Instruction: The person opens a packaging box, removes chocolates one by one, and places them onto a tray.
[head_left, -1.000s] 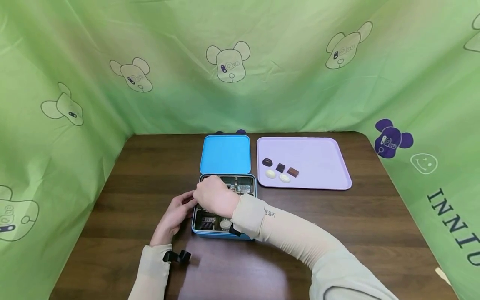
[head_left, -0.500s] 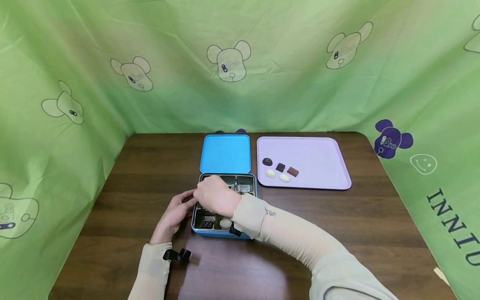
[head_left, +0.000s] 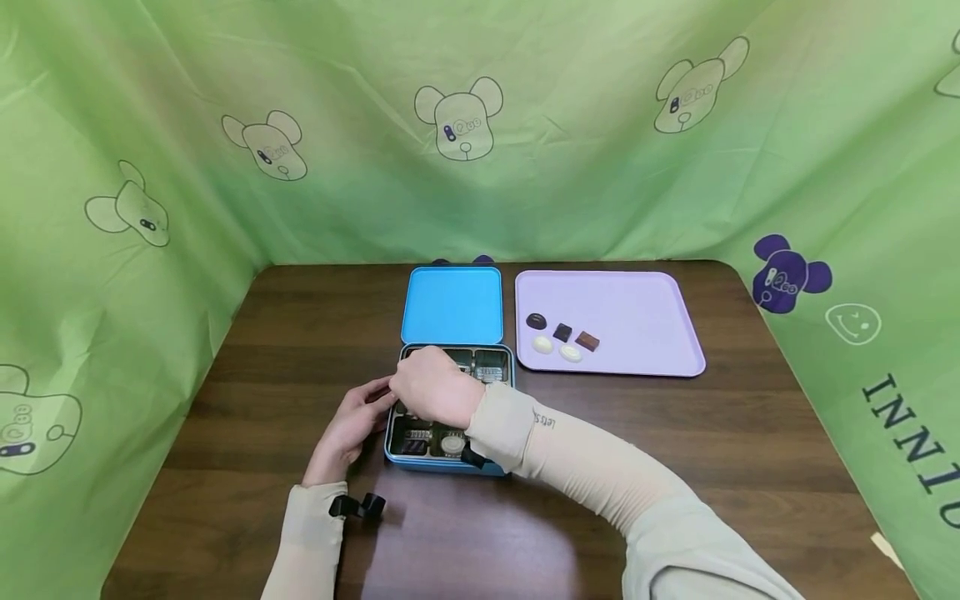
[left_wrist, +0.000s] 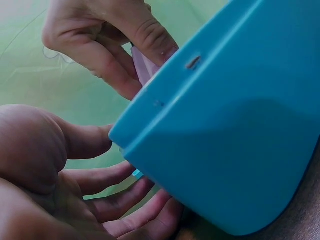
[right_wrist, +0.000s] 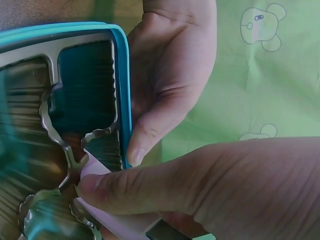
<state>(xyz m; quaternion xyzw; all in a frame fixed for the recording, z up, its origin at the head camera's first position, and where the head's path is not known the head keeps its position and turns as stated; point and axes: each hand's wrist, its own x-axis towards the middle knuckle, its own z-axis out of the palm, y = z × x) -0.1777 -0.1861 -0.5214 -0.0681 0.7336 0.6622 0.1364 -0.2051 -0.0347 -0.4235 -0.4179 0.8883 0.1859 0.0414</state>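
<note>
L hand (head_left: 352,422), fingers loose, touches blue tin (head_left: 442,467) at 9 o'clock; R hand (head_left: 437,388) pinches lilac slip (right_wrist: 95,165), prob. light, bendy; hold by edge.

The head view has shifted slightly, nudging the blue box (head_left: 435,467) (and everything around it) toward one o'clock.

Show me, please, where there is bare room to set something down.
Free: the purple tray right of its five small pieces; the table left of the blue lid and between tray and right sleeve. Crowded: the blue box, with left hand and right hand at it.
</note>
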